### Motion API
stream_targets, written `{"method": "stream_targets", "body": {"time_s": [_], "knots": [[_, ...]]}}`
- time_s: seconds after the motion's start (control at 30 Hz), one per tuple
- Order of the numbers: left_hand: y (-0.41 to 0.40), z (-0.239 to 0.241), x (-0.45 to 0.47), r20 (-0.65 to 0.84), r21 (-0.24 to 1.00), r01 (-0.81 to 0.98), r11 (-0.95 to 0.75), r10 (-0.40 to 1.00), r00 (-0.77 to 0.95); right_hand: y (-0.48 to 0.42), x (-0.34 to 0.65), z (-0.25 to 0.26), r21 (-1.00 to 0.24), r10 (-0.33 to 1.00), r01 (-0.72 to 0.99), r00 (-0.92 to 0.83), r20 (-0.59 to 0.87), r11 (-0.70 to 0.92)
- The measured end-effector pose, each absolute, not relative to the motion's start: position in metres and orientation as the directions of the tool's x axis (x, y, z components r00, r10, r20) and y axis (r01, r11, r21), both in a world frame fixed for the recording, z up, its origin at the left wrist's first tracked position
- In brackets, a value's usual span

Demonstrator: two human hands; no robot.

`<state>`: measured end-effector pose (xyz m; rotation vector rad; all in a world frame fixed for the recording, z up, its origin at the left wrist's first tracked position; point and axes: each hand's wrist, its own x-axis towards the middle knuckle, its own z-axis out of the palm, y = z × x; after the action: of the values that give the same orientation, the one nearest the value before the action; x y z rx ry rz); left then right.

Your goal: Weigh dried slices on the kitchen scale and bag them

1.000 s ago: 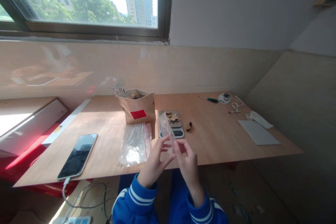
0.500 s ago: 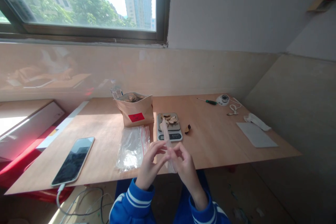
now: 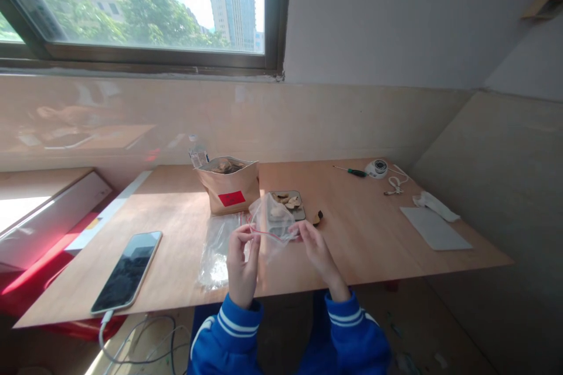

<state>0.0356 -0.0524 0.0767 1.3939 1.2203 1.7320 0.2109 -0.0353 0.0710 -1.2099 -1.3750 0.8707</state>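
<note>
A clear zip bag with a red line along its mouth is stretched between my two hands, over the table's front part. My left hand pinches its left edge. On the other side, my right hand has its fingers closed on the right edge. Behind the bag, and partly covered by it, lies a kitchen scale with dried brown-and-cream pieces on its plate. One more dark dried piece rests on the table right of the scale. A stack of clear zip bags lies flat beside my left hand.
Behind the stack stands an open brown paper pouch with a red label, a plastic bottle behind it. A phone with a cable lies left. Far right are a screwdriver, a white dome camera and a white sheet.
The bag, held narrow and edge-on before, is now spread wide with its mouth toward me. My hands have moved apart, and the bag now covers the scale's front.
</note>
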Motion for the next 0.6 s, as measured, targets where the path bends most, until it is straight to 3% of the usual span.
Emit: {"method": "stream_targets", "body": {"time_s": [0.07,0.13,0.23,0.33,0.47,0.6], "knots": [[-0.043,0.075,0.04,0.413,0.909,0.053,-0.414,0.873,-0.26,-0.007,0.223,0.061,-0.879,0.919,0.381,0.15,0.365,0.287],[-0.034,0.073,0.043,0.409,0.909,0.028,-0.417,0.873,-0.266,0.023,0.234,0.049,-0.751,0.852,0.609,0.225,0.472,0.255],[-0.026,0.069,0.045,0.408,0.911,0.054,-0.409,0.874,-0.263,0.056,0.244,0.032,-0.598,0.876,0.778,0.14,0.461,0.19],[-0.026,0.064,0.044,0.349,0.937,0.093,-0.336,0.907,-0.235,0.068,0.247,0.021,-0.53,0.908,0.836,0.105,0.407,0.141],[-0.031,0.056,0.043,0.294,0.956,0.088,-0.281,0.928,-0.23,0.063,0.249,0.017,-0.593,0.886,0.798,0.194,0.422,0.108],[-0.033,0.054,0.045,0.317,0.948,0.103,-0.3,0.916,-0.246,0.051,0.246,0.038,-0.814,0.872,0.574,0.348,0.345,0.093]]}}
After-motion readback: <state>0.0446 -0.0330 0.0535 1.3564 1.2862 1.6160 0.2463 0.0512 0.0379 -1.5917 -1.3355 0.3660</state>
